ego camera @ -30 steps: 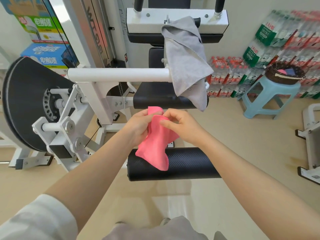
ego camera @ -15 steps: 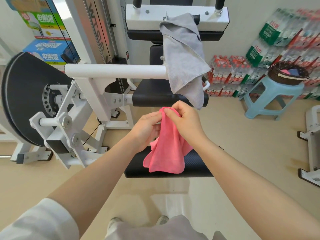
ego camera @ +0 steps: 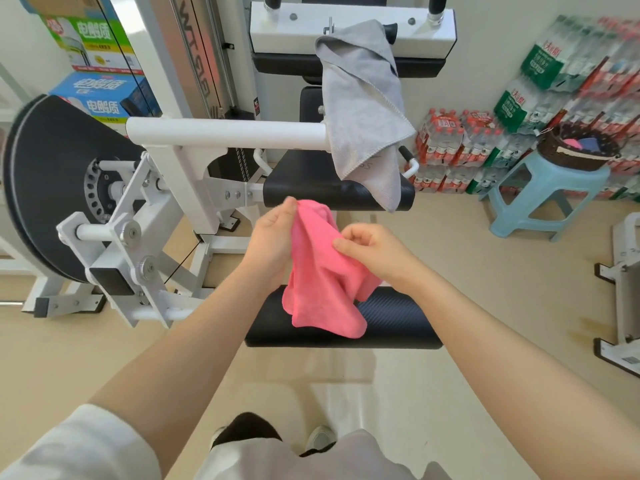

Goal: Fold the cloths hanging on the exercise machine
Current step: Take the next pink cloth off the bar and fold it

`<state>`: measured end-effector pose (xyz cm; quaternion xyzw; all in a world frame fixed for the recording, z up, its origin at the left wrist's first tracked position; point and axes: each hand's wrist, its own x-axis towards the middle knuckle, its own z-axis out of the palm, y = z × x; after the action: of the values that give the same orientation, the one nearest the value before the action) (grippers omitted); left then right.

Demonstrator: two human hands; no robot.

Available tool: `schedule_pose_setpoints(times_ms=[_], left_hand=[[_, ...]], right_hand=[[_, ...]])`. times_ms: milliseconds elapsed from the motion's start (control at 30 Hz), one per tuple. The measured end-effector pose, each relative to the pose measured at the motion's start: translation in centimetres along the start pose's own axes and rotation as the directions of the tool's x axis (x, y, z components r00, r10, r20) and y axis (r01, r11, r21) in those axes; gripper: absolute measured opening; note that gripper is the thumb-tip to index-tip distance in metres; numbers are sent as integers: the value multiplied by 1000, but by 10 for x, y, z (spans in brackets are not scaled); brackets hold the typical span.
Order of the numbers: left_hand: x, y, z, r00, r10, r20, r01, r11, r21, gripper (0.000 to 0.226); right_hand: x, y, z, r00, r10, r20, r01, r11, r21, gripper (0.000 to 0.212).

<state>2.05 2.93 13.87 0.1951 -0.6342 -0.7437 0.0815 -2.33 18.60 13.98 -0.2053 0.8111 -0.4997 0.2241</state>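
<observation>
Head view, basket (ego camera: 575,157) holding cloths (ego camera: 581,143)

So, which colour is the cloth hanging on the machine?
Grey cloth, plain, seen best in the head view.

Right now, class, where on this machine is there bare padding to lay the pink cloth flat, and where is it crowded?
Free: the black lower roller pad, bare right of the pink cloth, and the black seat pad left of the hanging grey towel. Crowded: the pads' gap, filled by the left hand and right hand, both holding the cloth.
</observation>
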Motion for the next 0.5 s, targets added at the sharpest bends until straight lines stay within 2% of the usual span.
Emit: schedule_pose_setpoints(times_ms=[67,167,233,300,333,400,467,500], left_hand=[[10,3,-14,988,-76,-134,68,996,-60,38],[18,5,-35,967,-97,-235,82,994,-72,37],[21,4,-44,951,-88,-297,88,996,-12,36],[25,-3,-52,947,-39,-319,91,985,149,35],[28,-7,-55,949,-22,-315,90,975,205,32],[34,-14,-60,947,-16,-322,96,968,233,28],[39,-15,-64,942,-29,-334,119,960,255,26],[43,-14,-66,943,-29,-333,125,955,270,26]], right_hand=[[-3,12,-9,985,108,137,-115,992,44,27],[-5,29,-23,954,222,200,-218,975,-41,35],[-2,37,-33,944,263,198,-202,937,-285,38],[5,41,-40,933,308,183,-147,794,-590,39],[7,41,-42,939,306,154,-123,720,-683,36],[13,40,-42,977,203,62,-82,629,-773,27],[19,44,-41,998,28,-61,-65,617,-784,22],[21,47,-41,995,-30,-95,-52,653,-755,20]])
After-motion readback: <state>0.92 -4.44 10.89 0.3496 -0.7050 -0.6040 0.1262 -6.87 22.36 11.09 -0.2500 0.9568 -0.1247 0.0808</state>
